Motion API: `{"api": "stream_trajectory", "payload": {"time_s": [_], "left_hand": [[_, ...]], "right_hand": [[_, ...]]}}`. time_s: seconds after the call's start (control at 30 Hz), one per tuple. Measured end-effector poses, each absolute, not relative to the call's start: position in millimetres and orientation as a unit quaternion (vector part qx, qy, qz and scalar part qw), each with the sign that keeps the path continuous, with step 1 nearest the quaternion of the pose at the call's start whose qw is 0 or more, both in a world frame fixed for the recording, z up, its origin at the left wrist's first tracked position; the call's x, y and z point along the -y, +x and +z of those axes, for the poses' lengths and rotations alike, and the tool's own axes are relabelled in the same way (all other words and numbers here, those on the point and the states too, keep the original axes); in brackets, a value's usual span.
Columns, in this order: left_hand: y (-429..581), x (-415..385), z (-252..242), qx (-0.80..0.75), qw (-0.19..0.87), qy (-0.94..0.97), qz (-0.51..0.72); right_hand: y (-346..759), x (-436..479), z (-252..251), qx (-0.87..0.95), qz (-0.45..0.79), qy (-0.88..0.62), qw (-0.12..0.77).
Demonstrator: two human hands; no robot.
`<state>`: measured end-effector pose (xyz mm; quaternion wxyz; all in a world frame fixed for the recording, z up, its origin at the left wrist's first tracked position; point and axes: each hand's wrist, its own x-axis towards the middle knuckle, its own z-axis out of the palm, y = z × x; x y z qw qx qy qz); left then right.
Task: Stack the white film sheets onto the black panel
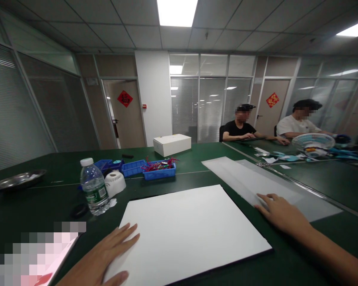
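Note:
A large white board [179,226] with a dark underside or backing lies flat on the green table in front of me. My left hand [113,246] rests on its left edge with the fingers stretched out. To the right lies a long translucent sheet [250,178], perhaps film or thin paper, partly doubled over. My right hand [280,210] lies on the sheet's near edge, fingers extended. Whether its fingertips pinch the edge is hard to make out, but nothing is seen gripped.
On the left stand a water bottle [94,186], a white plastic part [115,182] and a metal tray [16,180]. Farther back are blue bins [159,174] with red wires and a white box [172,144]. Two people sit across at right, near a fan [313,141].

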<state>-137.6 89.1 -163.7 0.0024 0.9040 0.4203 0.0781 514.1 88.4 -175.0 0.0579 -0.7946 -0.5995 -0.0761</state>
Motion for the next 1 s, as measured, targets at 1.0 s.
{"api": "stream_trajectory", "payload": {"time_s": [1.0], "left_hand": [[-133, -88, -158, -0.441, 0.017, 0.894, 0.076]], "right_hand": [[452, -58, -134, 0.652, -0.128, -0.744, 0.065]]}}
